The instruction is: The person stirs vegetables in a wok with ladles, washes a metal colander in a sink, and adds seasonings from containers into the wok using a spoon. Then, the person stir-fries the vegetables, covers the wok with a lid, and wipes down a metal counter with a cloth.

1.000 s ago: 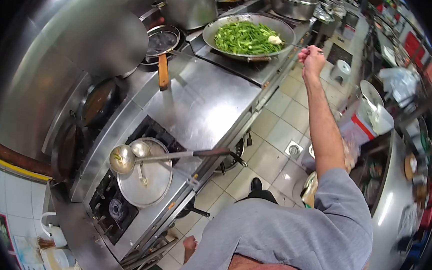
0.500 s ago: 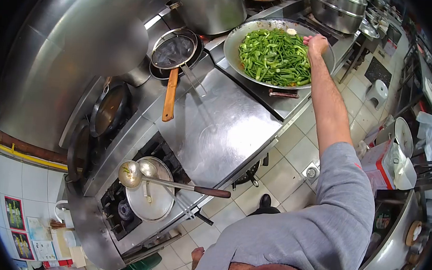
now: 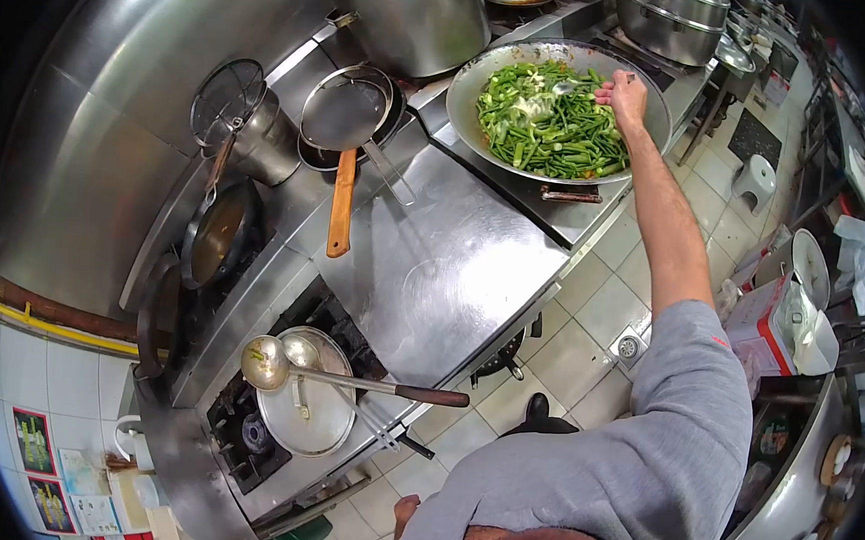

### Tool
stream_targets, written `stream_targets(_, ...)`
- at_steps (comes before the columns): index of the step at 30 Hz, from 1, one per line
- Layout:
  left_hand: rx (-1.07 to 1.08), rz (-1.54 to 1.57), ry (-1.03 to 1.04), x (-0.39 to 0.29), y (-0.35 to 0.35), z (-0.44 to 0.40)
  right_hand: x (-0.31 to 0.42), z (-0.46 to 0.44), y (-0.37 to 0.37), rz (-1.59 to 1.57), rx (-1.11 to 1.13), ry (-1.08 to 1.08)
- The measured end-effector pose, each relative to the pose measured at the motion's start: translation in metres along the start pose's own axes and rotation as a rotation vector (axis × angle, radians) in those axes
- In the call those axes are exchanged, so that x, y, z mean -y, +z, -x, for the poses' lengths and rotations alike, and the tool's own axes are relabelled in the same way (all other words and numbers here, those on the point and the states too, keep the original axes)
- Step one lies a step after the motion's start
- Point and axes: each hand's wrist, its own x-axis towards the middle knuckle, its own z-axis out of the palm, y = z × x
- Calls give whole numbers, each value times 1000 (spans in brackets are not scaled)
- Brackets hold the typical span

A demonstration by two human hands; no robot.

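Observation:
A wide metal wok (image 3: 468, 122) on the stove is heaped with cut green beans (image 3: 562, 144). Over its right side reaches my right hand (image 3: 625, 98), fingers closed around the thin handle of a spoon (image 3: 568, 87) whose bowl is just above the beans. A pale, whitish patch of seasoning (image 3: 534, 107) lies scattered on the green pile, left of the spoon. Low in the view, my left hand (image 3: 405, 512) hangs beside my body, partly hidden by the grey shirt; its visible fingers look curled in, with nothing seen in them.
Left of the wok is a steel counter (image 3: 433, 260). A wooden-handled strainer (image 3: 347, 114) rests on a pan by a large stockpot (image 3: 410, 18). Nearer, a ladle (image 3: 345, 378) lies across a pot lid (image 3: 306, 427) on a burner. A white stool (image 3: 756, 180) stands on the tiled floor.
My right hand has moved slightly left and down over the wok. The white heap on the spoon has been tipped out, and a whitish patch now covers some beans.

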Motion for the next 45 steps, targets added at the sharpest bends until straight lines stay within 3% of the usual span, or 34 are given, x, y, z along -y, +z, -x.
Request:
stream_targets(3, 64, 19, 4, 4, -10, 3, 37, 23, -15, 242, 18, -351)
stream_targets(4, 75, 8, 10, -3, -14, -1, 41, 38, -19, 251, 4, -354)
stream_targets(6, 34, -105, 53, -10, -21, -8, 50, 66, -27, 508, -63, -742)
stream_targets(7, 44, -114, 61, -9, -25, -20, 33, 71, -39, 670, 96, -911)
stream_targets(8, 222, 127, 27, 3, -30, -48, 7, 62, -54, 854, 269, -1055)
stream_targets(9, 400, 366, -6, 8, -34, -68, 2, 76, -61, 896, 206, -1017)
stream_targets(11, 345, 311, 55, 1, -36, -80, 18, 108, -66, 944, 124, -991)
stream_targets(13, 213, 215, 132, -10, -34, -78, 37, 149, -75, 520, -85, -608)
stream_targets(14, 150, 157, 176, -26, -38, -71, 41, 172, -83, 533, -117, -609)
stream_targets(15, 92, 99, 225, -35, -41, -71, 46, 196, -92, 251, -167, -524)
stream_targets(16, 135, -19, 328, -37, -41, -85, 51, 223, -102, -31, -215, -444)
stream_targets(18, 227, -223, 507, -49, -40, -98, 59, 299, -125, -93, -291, -473)
stream_targets(20, 308, -354, 645, -69, -33, -105, 61, 386, -160, -354, -266, -390)
stream_targets(22, 419, -474, 748, -81, -24, -115, 75, 488, -187, -312, -384, -322)
stream_targets(25, 631, -533, 715, -99, -11, -108, 102, 636, -225, -269, -553, -269)
stream_targets(26, 689, -609, 755, -101, -8, -106, 111, 682, -238, -258, -611, -295)
stream_targets(29, 906, -548, 582, -92, 4, -121, 157, 819, -254, -258, -832, -362)
stream_targets(32, 978, -970, 847, -97, 1, -78, 196, 949, -259, -238, -1050, -546)
stream_targets(35, 1059, -1337, 1109, -75, 42, -132, 228, 1078, -254, -144, -1267, -811)
stream_targets(36, 1100, -1360, 1081, -71, 57, -130, 235, 1121, -252, -91, -1332, -907)
stream_targets(37, 1221, -1243, 804, -64, 70, -121, 243, 1166, -249, -43, -1412, -991)
stream_targets(41, 1161, -1292, 752, -31, 102, -34, 265, 1360, -225, 296, -1757, -1304)
stream_targets(45, 1258, -1188, 670, 41, 117, 64, 270, 1535, -173, 620, -2188, -1364)
